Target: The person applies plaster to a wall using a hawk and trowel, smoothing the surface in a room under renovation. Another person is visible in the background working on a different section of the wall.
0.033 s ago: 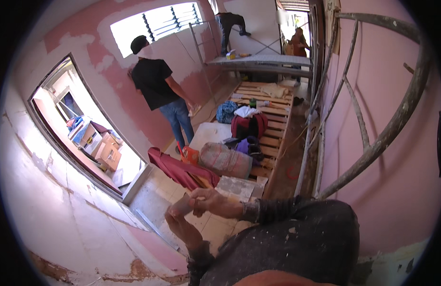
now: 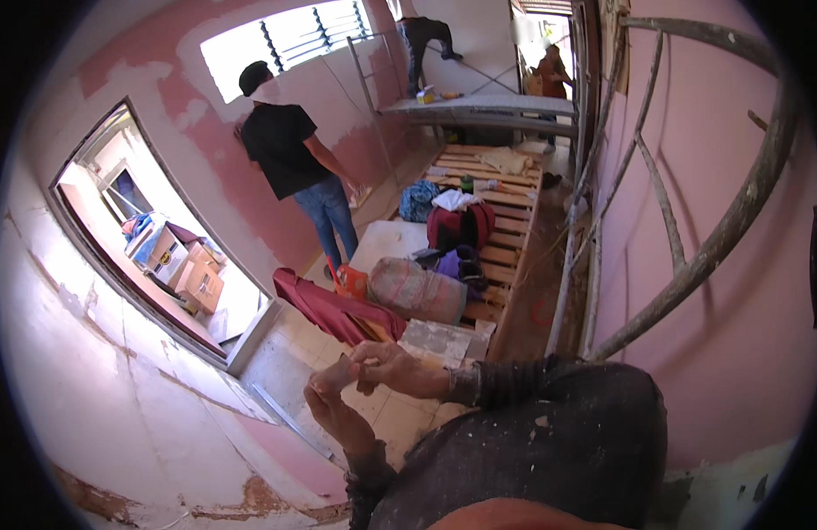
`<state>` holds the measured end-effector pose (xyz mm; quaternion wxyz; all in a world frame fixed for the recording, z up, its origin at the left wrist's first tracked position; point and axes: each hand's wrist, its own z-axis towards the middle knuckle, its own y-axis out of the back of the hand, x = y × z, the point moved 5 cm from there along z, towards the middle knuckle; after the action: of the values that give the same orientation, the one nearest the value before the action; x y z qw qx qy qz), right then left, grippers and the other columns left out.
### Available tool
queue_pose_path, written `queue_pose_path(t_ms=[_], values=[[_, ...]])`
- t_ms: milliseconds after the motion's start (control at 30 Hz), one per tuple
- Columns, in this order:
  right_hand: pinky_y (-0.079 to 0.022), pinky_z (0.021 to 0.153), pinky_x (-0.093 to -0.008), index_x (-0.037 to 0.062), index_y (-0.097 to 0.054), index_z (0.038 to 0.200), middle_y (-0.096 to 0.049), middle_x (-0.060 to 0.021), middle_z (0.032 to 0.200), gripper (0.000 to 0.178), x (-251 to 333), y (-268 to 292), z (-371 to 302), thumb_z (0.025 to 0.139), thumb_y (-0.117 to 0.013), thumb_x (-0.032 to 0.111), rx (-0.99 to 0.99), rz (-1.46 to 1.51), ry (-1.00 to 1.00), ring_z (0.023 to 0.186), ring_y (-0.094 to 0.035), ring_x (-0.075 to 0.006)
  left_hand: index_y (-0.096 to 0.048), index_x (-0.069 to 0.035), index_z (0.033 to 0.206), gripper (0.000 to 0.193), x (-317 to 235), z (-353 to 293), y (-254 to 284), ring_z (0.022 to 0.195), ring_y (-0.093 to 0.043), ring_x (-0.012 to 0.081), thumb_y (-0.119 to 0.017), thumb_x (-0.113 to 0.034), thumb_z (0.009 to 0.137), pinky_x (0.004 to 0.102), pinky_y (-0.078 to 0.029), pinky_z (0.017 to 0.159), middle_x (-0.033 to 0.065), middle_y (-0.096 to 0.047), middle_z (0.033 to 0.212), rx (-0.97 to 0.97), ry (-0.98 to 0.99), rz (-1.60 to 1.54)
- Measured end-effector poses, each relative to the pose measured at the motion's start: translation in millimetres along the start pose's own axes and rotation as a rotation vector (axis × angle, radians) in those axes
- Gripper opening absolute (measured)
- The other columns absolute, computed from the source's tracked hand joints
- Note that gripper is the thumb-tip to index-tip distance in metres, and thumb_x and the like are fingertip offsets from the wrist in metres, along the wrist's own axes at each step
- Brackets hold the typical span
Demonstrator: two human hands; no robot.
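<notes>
In front of my body, both hands meet on a small, flat greyish-brown piece (image 2: 336, 374) that looks like a folded sheet of sandpaper. My left hand (image 2: 339, 419) holds it from below, its fingers closed along the lower side. My right hand (image 2: 398, 369) pinches the upper right end between thumb and fingers. The side of the piece turned away from me is hidden. Beyond my hands lies a dark red cloth (image 2: 338, 309), and a grey, dusty board (image 2: 435, 341) is just past my right hand.
Metal scaffold tubing (image 2: 691, 283) curves along my right. A slatted wooden pallet (image 2: 505, 250) carries bags and a stuffed sack (image 2: 417, 290). A person in a black shirt (image 2: 285, 146) touches the patchy pink wall; another stands on a scaffold platform (image 2: 479, 107). A doorway (image 2: 223, 353) opens at left.
The hands stay together on the greyish-brown piece, with the right fingers and the piece shifted slightly. The person by the far doorway has turned a little.
</notes>
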<state>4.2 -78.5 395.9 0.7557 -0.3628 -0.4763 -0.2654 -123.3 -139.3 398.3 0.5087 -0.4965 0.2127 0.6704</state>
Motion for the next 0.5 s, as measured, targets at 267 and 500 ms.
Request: queue_pose_path(t_ms=[267, 500], values=[[-0.047, 0.077, -0.029, 0.002, -0.064, 0.086, -0.054, -0.0062, 0.103, 0.019, 21.8, 4.8, 0.2, 0.094, -0.069, 0.019, -0.112, -0.474, 0.445, 0.098, -0.054, -0.0142, -0.055, -0.004, 0.112, 0.029, 18.8, 2.5, -2.2, 0.105, -0.06, 0.017, -0.052, -0.033, 0.105, 0.032, -0.046, 0.093, 0.0112, -0.059, 0.119, 0.201, 0.2, -0.34], [-0.048, 0.078, -0.0308, 0.0018, -0.065, 0.087, -0.056, -0.007, 0.099, 0.019, 44.4, -13.6, 2.4, 0.093, -0.069, 0.02, 0.05, -0.501, 0.523, 0.093, -0.057, -0.0175, -0.045, -0.003, 0.134, 0.042, 11.8, 10.2, -12.5, 0.102, -0.065, 0.0191, -0.064, -0.012, 0.097, 0.0301, -0.053, 0.09, 0.0134, -0.061, 0.118, 0.173, 0.239, -0.579]])
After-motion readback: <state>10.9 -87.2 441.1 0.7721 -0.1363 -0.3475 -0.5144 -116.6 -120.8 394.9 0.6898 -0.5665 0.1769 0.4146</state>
